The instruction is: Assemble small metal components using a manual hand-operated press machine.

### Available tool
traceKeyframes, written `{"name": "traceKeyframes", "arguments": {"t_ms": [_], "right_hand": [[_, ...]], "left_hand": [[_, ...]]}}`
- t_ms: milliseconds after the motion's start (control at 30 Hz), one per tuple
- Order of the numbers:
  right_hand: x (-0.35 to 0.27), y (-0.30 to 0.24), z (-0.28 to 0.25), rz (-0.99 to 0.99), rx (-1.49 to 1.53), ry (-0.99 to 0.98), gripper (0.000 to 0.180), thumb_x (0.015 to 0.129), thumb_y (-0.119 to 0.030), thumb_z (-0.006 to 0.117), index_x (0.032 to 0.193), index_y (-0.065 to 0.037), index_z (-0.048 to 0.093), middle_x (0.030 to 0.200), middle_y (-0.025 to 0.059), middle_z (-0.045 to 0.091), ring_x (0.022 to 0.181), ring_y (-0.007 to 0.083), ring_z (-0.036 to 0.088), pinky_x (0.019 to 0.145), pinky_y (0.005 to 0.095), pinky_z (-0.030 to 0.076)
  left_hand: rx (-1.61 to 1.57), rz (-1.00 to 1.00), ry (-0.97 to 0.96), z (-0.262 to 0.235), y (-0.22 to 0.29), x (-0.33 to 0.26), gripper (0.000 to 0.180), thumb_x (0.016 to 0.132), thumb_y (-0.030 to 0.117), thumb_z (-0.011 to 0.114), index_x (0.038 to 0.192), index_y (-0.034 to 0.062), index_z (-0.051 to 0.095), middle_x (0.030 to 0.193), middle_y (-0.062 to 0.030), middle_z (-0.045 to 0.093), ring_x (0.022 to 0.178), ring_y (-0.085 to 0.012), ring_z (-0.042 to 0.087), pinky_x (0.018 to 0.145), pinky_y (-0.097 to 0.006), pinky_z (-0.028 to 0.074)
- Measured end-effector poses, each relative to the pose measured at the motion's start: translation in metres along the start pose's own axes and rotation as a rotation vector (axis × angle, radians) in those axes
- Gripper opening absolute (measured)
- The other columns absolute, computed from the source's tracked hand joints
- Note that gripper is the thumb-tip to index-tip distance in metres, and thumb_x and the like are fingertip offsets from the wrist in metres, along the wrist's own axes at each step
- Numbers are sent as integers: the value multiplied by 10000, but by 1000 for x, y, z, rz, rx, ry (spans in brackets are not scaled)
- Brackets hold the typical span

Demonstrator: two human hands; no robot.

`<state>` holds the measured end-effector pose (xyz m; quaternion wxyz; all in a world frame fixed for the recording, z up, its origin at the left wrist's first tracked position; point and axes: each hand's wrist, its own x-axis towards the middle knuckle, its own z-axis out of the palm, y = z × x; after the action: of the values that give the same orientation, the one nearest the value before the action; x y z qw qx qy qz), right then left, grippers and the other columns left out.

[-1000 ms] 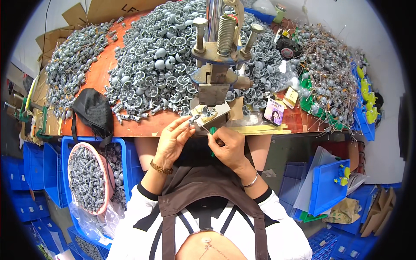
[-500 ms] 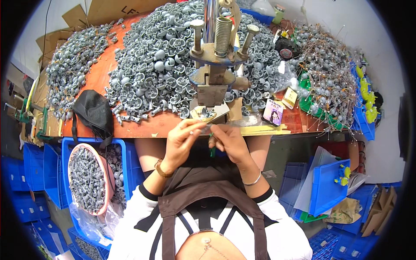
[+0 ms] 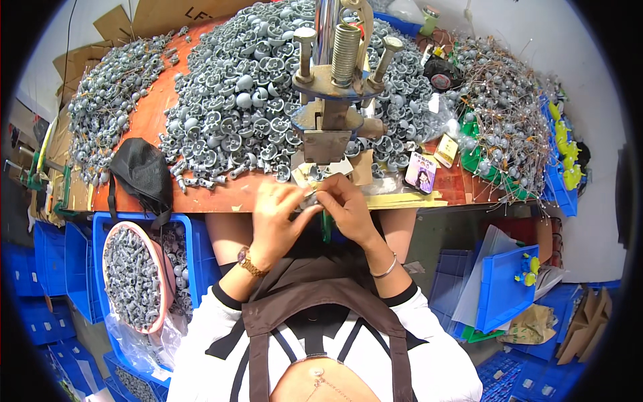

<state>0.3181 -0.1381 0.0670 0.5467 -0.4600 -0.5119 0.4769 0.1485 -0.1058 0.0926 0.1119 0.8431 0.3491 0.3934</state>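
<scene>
Here both hands, left hand (image 3: 278, 221) and right hand (image 3: 345, 208), pinch one small grey metal piece (image 3: 309, 195) between closed fingertips

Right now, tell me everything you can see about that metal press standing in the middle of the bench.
The press stands upright near the front edge of the orange bench. It looks like worn, rusty steel: a shiny central column, a coil spring, two bolt-like posts either side, stacked plates with blue-painted rims, and a block-shaped head below. Heaps of grey metal parts crowd its base. The left hand and right hand meet just in front of it, not touching it.
</scene>
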Motion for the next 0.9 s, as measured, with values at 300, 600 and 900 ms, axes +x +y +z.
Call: {"name": "traceKeyframes", "arguments": {"t_ms": [300, 600, 900], "right_hand": [[12, 17, 10, -134, -733, 290, 213, 867, -136, 642, 1030, -43, 542, 611, 77, 653, 534, 168, 638, 518, 287, 459], [59, -9, -66, -123, -654, 342, 186, 906, -187, 577, 1027, -46, 574, 748, 109, 679, 650, 257, 658, 606, 349, 501], [59, -120, -33, -660, -69, 314, 342, 874, -126, 660, 1178, -12, 551, 1036, 69, 618, 855, 140, 599, 723, 263, 472]], "left_hand": [[-296, -400, 47, 37, -22, 6, 203, 781, 66, 722, 976, 19, 688, 735, -64, 570, 582, -141, 504, 544, -274, 411], [-375, -304, -58, 36, -42, 20, 231, 672, 61, 793, 889, 78, 718, 701, -49, 499, 644, -176, 494, 585, -299, 403], [-209, -347, 33, 40, -21, 16, 187, 704, 27, 752, 886, 50, 713, 722, -50, 522, 634, -167, 495, 557, -298, 387]]}}
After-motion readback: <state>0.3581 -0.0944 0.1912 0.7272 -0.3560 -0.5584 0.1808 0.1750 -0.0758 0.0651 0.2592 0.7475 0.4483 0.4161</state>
